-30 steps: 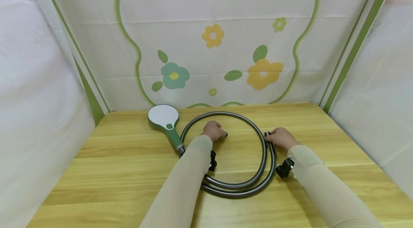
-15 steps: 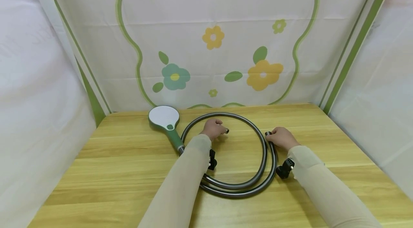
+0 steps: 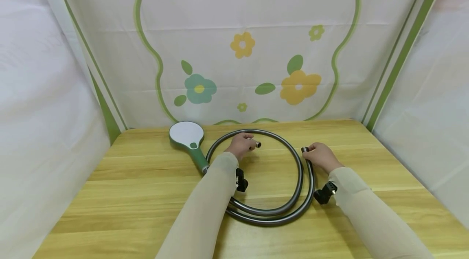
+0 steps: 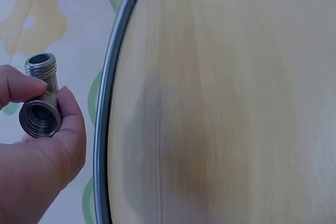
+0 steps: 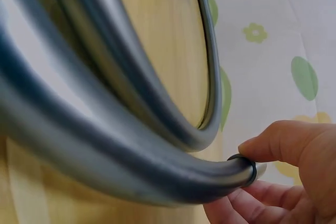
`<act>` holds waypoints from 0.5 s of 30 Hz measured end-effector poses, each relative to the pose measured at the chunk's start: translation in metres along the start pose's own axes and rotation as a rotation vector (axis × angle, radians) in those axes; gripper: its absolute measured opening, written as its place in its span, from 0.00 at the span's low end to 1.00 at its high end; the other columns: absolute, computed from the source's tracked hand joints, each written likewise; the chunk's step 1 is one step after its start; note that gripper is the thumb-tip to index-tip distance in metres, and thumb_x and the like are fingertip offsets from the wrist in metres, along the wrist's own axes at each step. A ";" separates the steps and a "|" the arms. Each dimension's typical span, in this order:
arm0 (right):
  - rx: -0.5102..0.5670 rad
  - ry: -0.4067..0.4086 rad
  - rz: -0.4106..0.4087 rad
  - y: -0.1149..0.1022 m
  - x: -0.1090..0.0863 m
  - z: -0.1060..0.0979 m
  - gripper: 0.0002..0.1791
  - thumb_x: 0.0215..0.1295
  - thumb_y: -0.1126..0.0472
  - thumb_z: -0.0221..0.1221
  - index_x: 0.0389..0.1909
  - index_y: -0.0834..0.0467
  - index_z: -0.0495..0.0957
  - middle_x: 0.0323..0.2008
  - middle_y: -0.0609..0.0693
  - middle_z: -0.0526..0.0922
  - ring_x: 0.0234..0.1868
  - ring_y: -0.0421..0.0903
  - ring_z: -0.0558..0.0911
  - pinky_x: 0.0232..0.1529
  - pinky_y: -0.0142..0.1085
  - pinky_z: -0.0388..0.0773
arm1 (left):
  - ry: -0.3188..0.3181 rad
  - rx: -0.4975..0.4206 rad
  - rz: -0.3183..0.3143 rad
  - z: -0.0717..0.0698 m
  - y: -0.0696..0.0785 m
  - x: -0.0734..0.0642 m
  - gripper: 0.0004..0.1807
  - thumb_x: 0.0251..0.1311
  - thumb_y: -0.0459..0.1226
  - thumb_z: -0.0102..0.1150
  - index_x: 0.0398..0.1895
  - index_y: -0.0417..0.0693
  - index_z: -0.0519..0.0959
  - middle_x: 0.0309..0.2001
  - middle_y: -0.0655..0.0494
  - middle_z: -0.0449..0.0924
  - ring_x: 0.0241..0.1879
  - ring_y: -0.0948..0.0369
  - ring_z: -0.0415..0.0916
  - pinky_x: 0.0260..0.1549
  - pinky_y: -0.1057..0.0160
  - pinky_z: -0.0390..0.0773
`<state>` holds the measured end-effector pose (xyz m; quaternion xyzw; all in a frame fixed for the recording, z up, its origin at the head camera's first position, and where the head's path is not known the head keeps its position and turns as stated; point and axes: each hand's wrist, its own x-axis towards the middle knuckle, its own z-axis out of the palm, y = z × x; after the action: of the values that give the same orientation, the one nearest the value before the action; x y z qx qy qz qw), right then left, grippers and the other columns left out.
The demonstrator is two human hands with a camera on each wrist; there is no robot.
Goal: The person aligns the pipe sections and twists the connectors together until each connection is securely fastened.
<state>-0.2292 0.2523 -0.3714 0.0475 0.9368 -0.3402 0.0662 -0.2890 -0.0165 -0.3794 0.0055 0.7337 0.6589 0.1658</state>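
Note:
My left hand (image 3: 239, 145) is raised over the coiled hose and pinches a small metal pipe fitting (image 4: 51, 88) between thumb and fingers. In the left wrist view the fitting has an outside-threaded end at the top and an inside-threaded opening facing the camera. My right hand (image 3: 321, 157) pinches the free end of a dark grey shower hose (image 3: 271, 212) at the coil's right side, lifted a little. A dark ring (image 5: 251, 170) sits at that end, with the fingers around it. The hose's other end runs to a green-handled shower head (image 3: 186, 133), partly behind my left forearm.
All of this is on a wooden table (image 3: 121, 198). A flowered cloth (image 3: 242, 75) hangs behind the back edge, and white cloth (image 3: 47, 100) hangs on both sides. The shower head lies face up at the back left.
My left hand has risen slightly and turned the fitting, so its opening shows more. The right hand has lifted the hose end slightly. The shower head stays put.

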 end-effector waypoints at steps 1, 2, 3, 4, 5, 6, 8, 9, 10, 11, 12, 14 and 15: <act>0.003 0.003 -0.005 -0.001 0.000 0.000 0.22 0.64 0.60 0.55 0.50 0.74 0.71 0.44 0.66 0.78 0.38 0.53 0.76 0.36 0.41 0.75 | -0.004 -0.016 -0.003 0.000 0.000 0.000 0.28 0.60 0.27 0.53 0.66 0.41 0.69 0.43 0.49 0.79 0.15 0.63 0.47 0.28 0.55 0.55; 0.005 0.006 -0.011 -0.001 -0.001 -0.001 0.23 0.64 0.60 0.55 0.51 0.75 0.70 0.45 0.67 0.78 0.38 0.54 0.77 0.36 0.42 0.76 | -0.004 -0.030 -0.004 0.000 0.001 0.000 0.27 0.61 0.27 0.53 0.66 0.41 0.69 0.39 0.50 0.78 0.16 0.63 0.48 0.29 0.55 0.55; 0.003 0.010 -0.014 -0.002 -0.001 -0.001 0.23 0.63 0.60 0.55 0.51 0.75 0.70 0.45 0.68 0.78 0.38 0.54 0.77 0.37 0.42 0.76 | -0.002 -0.036 -0.004 0.000 0.001 0.001 0.27 0.60 0.27 0.53 0.65 0.42 0.70 0.36 0.51 0.79 0.15 0.63 0.47 0.28 0.55 0.54; 0.001 0.012 -0.019 -0.003 -0.001 -0.001 0.24 0.63 0.60 0.55 0.52 0.75 0.70 0.46 0.69 0.77 0.38 0.54 0.77 0.37 0.43 0.76 | -0.004 -0.040 -0.004 -0.001 0.001 0.001 0.27 0.60 0.27 0.53 0.65 0.42 0.70 0.33 0.52 0.79 0.15 0.63 0.46 0.28 0.55 0.54; -0.001 0.016 -0.022 -0.003 -0.001 -0.001 0.24 0.63 0.60 0.55 0.52 0.76 0.70 0.46 0.69 0.77 0.38 0.55 0.77 0.37 0.43 0.76 | -0.002 -0.042 -0.004 -0.001 0.001 0.001 0.27 0.60 0.27 0.53 0.65 0.43 0.70 0.32 0.53 0.79 0.15 0.63 0.46 0.27 0.55 0.54; -0.003 0.018 -0.024 -0.004 -0.002 -0.002 0.24 0.62 0.60 0.55 0.52 0.76 0.70 0.47 0.70 0.77 0.39 0.55 0.77 0.38 0.44 0.76 | -0.005 -0.044 -0.002 -0.001 0.001 0.000 0.27 0.60 0.27 0.52 0.66 0.43 0.69 0.31 0.53 0.78 0.15 0.63 0.46 0.27 0.55 0.54; -0.005 0.018 -0.025 -0.004 -0.002 -0.002 0.25 0.62 0.60 0.55 0.53 0.76 0.69 0.48 0.70 0.76 0.39 0.55 0.77 0.38 0.44 0.76 | -0.007 -0.056 0.001 -0.001 0.001 -0.001 0.28 0.59 0.26 0.52 0.66 0.43 0.69 0.32 0.51 0.78 0.15 0.63 0.45 0.28 0.54 0.54; -0.004 0.020 -0.024 -0.005 -0.002 -0.002 0.25 0.62 0.60 0.55 0.53 0.75 0.69 0.49 0.70 0.76 0.39 0.55 0.77 0.38 0.44 0.76 | -0.011 -0.071 0.006 -0.001 0.001 -0.002 0.28 0.60 0.26 0.51 0.66 0.42 0.69 0.33 0.49 0.77 0.16 0.62 0.46 0.29 0.54 0.55; -0.003 0.020 -0.028 -0.005 -0.002 -0.002 0.25 0.62 0.60 0.55 0.53 0.76 0.69 0.49 0.71 0.76 0.39 0.56 0.77 0.38 0.44 0.76 | -0.018 -0.092 0.013 -0.001 0.002 -0.003 0.28 0.60 0.25 0.50 0.66 0.40 0.68 0.36 0.47 0.78 0.17 0.62 0.50 0.30 0.53 0.58; -0.001 0.019 -0.029 -0.005 -0.002 -0.001 0.25 0.62 0.60 0.55 0.54 0.76 0.69 0.49 0.71 0.75 0.39 0.56 0.77 0.38 0.44 0.76 | -0.021 -0.114 0.018 -0.001 0.003 -0.005 0.28 0.60 0.25 0.50 0.66 0.39 0.67 0.39 0.45 0.78 0.18 0.62 0.54 0.32 0.52 0.62; 0.003 0.019 -0.030 -0.005 -0.002 -0.001 0.25 0.63 0.60 0.55 0.54 0.76 0.69 0.50 0.71 0.75 0.40 0.55 0.77 0.39 0.44 0.76 | -0.027 -0.141 0.021 -0.001 0.004 -0.007 0.27 0.61 0.24 0.49 0.66 0.37 0.67 0.42 0.43 0.77 0.21 0.62 0.58 0.36 0.51 0.66; 0.008 0.020 -0.036 -0.005 -0.001 -0.001 0.25 0.63 0.61 0.55 0.55 0.76 0.68 0.50 0.71 0.75 0.40 0.55 0.77 0.38 0.44 0.76 | -0.035 -0.187 0.025 0.000 0.007 -0.012 0.27 0.61 0.23 0.48 0.66 0.34 0.66 0.50 0.38 0.76 0.28 0.60 0.67 0.47 0.48 0.71; 0.009 0.020 -0.039 -0.006 -0.002 -0.001 0.26 0.63 0.61 0.54 0.55 0.76 0.68 0.50 0.71 0.75 0.40 0.55 0.78 0.38 0.44 0.76 | -0.040 -0.203 0.029 0.000 0.010 -0.015 0.27 0.62 0.23 0.48 0.66 0.32 0.65 0.54 0.37 0.74 0.33 0.59 0.69 0.53 0.47 0.71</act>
<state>-0.2283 0.2480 -0.3668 0.0329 0.9366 -0.3453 0.0499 -0.2768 -0.0186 -0.3664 0.0124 0.6596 0.7319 0.1704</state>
